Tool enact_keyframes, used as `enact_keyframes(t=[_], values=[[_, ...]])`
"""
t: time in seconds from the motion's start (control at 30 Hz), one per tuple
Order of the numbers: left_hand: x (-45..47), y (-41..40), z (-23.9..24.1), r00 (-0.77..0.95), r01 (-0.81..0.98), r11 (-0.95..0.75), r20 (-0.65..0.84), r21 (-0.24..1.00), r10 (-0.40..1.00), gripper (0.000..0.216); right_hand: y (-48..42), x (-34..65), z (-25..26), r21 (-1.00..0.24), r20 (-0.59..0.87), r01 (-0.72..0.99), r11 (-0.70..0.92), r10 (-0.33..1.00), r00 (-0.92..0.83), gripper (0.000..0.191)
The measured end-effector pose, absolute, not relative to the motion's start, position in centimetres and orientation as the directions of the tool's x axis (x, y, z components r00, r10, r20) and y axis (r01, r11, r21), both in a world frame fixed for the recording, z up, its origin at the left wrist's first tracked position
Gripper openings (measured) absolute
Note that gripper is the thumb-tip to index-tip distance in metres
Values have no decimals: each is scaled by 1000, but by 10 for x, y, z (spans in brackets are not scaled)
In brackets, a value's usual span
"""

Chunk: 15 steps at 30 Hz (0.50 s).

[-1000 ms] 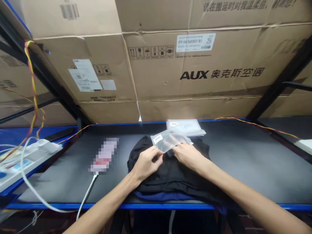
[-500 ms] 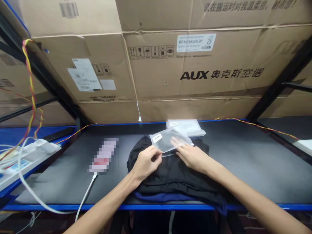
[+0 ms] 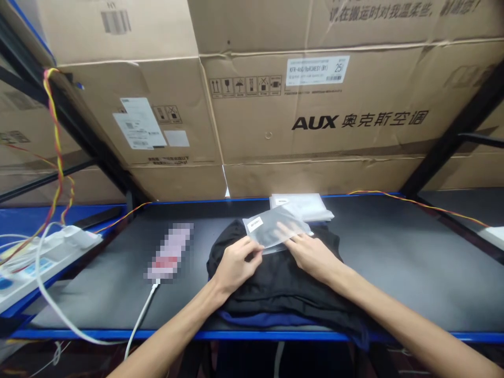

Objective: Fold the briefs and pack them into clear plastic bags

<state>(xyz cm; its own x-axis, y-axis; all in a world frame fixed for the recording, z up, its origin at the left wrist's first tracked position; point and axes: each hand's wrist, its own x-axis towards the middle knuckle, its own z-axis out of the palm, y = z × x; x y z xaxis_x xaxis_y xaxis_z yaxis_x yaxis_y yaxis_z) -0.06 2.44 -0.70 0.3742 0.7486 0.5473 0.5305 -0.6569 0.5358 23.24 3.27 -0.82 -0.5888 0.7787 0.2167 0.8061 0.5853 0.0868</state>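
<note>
A folded black garment [image 3: 275, 283] lies on the dark shelf top [image 3: 394, 262], over something blue at its front edge. On top of it rests a clear plastic bag [image 3: 271, 231] with a white label. My left hand [image 3: 236, 262] pinches the bag's near left edge, fingers closed on it. My right hand [image 3: 309, 249] has its fingers reaching into or against the bag's opening from the right; the fingertips are partly veiled by the plastic.
A stack of more clear bags [image 3: 301, 206] sits behind the garment. A blurred flat device [image 3: 170, 251] with a white cable [image 3: 137, 320] lies to the left. A white power strip [image 3: 43, 252] and twisted wires [image 3: 55, 157] are far left. Cardboard boxes [image 3: 315, 105] wall the back.
My right hand has slid slightly further along the bag and the bag's opening has lifted a little. My left hand keeps its pinch in the same place.
</note>
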Motion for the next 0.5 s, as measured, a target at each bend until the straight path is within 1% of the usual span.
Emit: enact_keyframes(t=[0.1,0.17,0.23,0.3,0.4,0.5], values=[[-2,24,-4,343,560,-631,543,537,767,14,23,248,-13,88,262,679,729,641,-722,61],[-3,24,-3,335,571,-622,539,536,773,13,19,252,-14,83,297,635,768,589,-752,52],[-4,24,-3,357,563,-632,533,532,767,14,17,249,-13,82,332,665,742,609,-721,43],[-4,24,-3,386,549,-648,528,528,757,14,16,240,-11,91,346,727,680,663,-664,38],[-3,24,-3,396,551,-652,525,521,754,15,16,225,-6,115,331,791,601,728,-601,38],[-4,24,-4,383,568,-647,533,508,754,16,16,222,-4,95,342,781,618,717,-608,37]])
